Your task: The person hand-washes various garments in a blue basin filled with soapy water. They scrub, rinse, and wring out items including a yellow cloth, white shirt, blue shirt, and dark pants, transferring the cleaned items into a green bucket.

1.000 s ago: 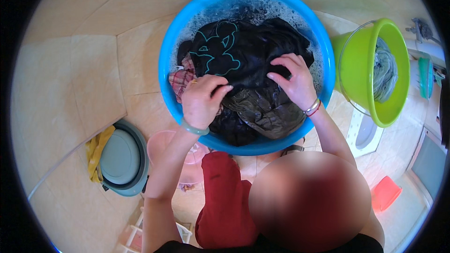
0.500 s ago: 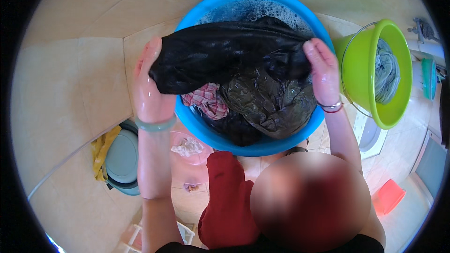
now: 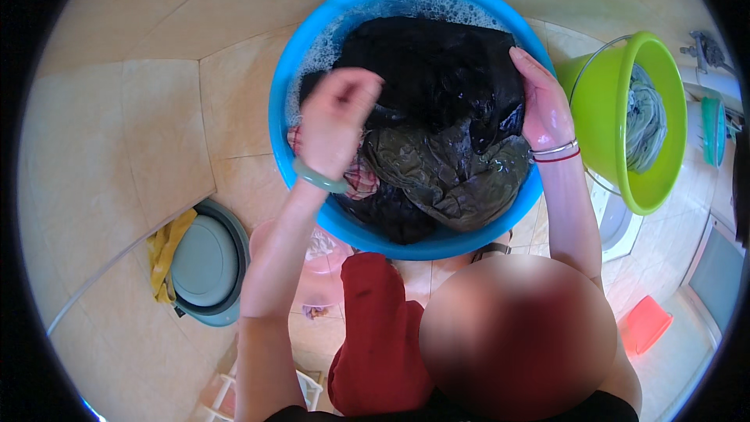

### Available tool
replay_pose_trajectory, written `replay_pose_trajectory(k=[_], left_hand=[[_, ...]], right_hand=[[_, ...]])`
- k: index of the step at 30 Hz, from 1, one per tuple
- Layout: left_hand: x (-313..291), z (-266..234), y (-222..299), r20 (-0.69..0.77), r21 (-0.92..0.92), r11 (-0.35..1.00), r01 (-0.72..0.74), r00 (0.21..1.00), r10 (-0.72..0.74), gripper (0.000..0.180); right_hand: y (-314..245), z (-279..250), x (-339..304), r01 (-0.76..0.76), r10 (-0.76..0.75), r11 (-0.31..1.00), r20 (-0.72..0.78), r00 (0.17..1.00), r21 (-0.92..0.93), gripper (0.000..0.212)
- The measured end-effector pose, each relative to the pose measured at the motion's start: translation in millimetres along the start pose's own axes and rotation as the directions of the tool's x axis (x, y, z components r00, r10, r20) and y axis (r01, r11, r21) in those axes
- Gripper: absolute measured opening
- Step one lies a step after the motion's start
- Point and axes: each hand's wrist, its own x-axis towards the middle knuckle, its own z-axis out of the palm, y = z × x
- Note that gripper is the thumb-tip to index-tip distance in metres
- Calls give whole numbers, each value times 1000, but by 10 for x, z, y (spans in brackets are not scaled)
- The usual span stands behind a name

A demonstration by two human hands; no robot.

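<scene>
A wet black garment lies spread over the laundry in a round blue basin. My right hand grips its right edge, with the thumb on top and the other fingers largely hidden. Above the garment's left part hovers my left hand, blurred, its fingers loosely bent and apart around nothing visible. Below the black cloth sit a dark olive garment and a pink-and-white checked cloth, the latter partly covered by my left hand. Soapy foam shows along the far side of the basin.
A tilted green bucket with grey-blue cloth stands right of the basin. A grey-green tub with yellow cloth is at lower left. A pink basin sits near the blue basin's front. Tiled walls close in behind and left.
My left hand has let go of the black garment's left end and moved right over the basin. The lifted, stretched garment has come down onto the laundry; my right hand still holds it.
</scene>
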Motion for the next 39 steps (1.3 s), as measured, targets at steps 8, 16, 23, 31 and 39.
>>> replay_pose_trajectory(k=[8,16,23,31,39], left_hand=[[-22,36,-173,257,678,663,-319,947,193,26],[-55,-123,150,347,591,542,-598,795,499,26],[10,-174,-164,137,676,719,-160,986,91,27],[54,-350,-114,225,626,777,61,941,-254,68],[-6,-637,102,79,553,831,-51,997,8,38]], right_hand=[[96,-262,140,379,-625,-170,397,672,-909,31],[544,24,125,475,-419,-358,593,687,-804,22],[341,-212,245,376,-250,545,283,926,-750,17],[-567,377,-512,347,-312,923,208,927,-164,21],[-1306,800,-922,391,-368,921,341,865,1,22]])
